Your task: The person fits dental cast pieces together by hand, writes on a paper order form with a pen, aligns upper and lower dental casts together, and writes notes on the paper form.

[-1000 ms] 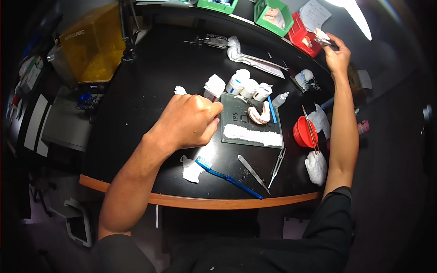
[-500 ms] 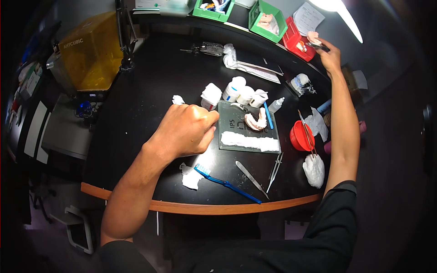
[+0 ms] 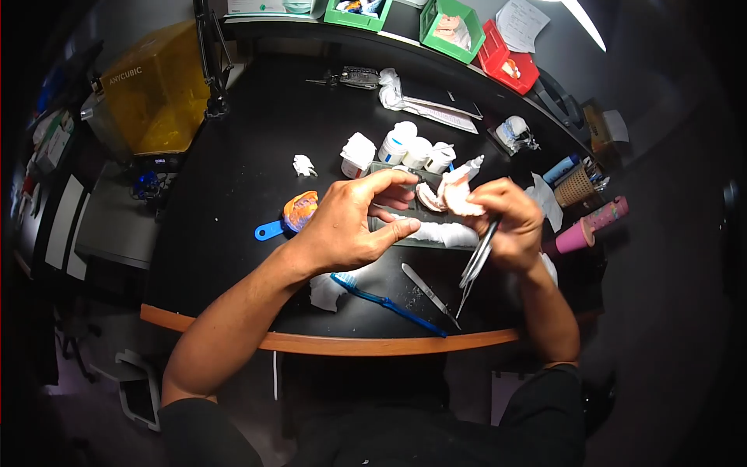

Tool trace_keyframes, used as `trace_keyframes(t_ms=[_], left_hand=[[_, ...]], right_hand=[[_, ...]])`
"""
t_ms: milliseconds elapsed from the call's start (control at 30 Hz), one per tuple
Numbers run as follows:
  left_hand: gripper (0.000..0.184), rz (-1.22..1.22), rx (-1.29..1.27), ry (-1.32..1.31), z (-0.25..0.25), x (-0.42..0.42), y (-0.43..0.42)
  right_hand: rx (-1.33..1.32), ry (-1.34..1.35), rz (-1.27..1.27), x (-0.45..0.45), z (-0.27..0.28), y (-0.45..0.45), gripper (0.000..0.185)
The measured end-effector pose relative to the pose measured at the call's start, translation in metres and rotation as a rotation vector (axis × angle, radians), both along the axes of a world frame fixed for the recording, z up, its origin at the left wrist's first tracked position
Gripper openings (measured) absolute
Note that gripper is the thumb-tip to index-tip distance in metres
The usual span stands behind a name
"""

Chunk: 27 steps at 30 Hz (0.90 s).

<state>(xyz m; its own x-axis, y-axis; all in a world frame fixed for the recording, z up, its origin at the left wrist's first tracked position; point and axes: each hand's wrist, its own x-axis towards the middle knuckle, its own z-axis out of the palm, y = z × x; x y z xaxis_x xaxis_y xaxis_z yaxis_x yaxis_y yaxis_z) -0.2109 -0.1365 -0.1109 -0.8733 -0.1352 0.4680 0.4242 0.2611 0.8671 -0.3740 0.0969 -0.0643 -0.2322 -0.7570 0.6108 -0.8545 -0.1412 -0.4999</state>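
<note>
My right hand grips a pinkish-white dental model between thumb and fingertips, over the right part of the glass slab. A metal tool also sticks out below that hand. My left hand is held with thumb and fingers apart and nothing between them, at the slab's left side. Another model rests on the slab, partly covered by the held one. A white strip runs along the slab's near edge. Left of my left hand lies a blue-handled impression tray with orange material.
White jars stand behind the slab. A blue toothbrush and a scalpel lie near the wooden table edge. Green and red bins line the back shelf. A pink cup is at the right.
My right hand has come back from the red bin to the slab with the model. My left hand has opened and moved slightly right. The impression tray now shows beside it.
</note>
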Motion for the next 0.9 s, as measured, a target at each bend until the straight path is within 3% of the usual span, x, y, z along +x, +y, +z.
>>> trace_keyframes(t_ms=[33, 167, 400, 467, 533, 600, 633, 733, 900], left_hand=[[0.063, -0.076, 0.015, -0.041, -0.001, 0.001, 0.002], [0.073, -0.292, 0.226, -0.037, -0.009, -0.001, 0.013], [0.066, -0.383, 0.518, -0.123, -0.015, -0.005, 0.020], [0.062, -0.338, 0.546, -0.123, -0.011, -0.005, 0.020], [0.061, -0.277, 0.555, -0.127, -0.008, -0.005, 0.014], [0.060, -0.181, 0.526, -0.105, -0.003, -0.004, 0.006], [0.059, -0.148, 0.526, -0.109, -0.003, -0.004, 0.001], [0.050, -0.061, 0.583, -0.095, 0.001, -0.004, -0.005], [0.051, -0.011, 0.597, -0.137, 0.003, -0.003, -0.005]], right_hand=[[0.008, -0.046, 0.014, 0.011, -0.008, 0.000, 0.032], [-0.024, -0.116, 0.055, 0.035, -0.029, -0.005, 0.032], [-0.073, -0.220, 0.041, 0.039, -0.043, -0.008, 0.028], [-0.182, -0.167, 0.038, 0.023, -0.045, -0.010, 0.022], [-0.165, -0.389, -0.177, 0.016, -0.037, -0.010, 0.014], [-0.005, -0.168, -0.372, -0.018, -0.041, -0.005, 0.012], [0.041, -0.204, -0.408, -0.027, -0.043, -0.006, 0.014], [0.154, -0.099, -0.398, -0.041, -0.048, -0.007, 0.014], [0.310, -0.042, -0.326, -0.037, -0.049, -0.006, 0.026]])
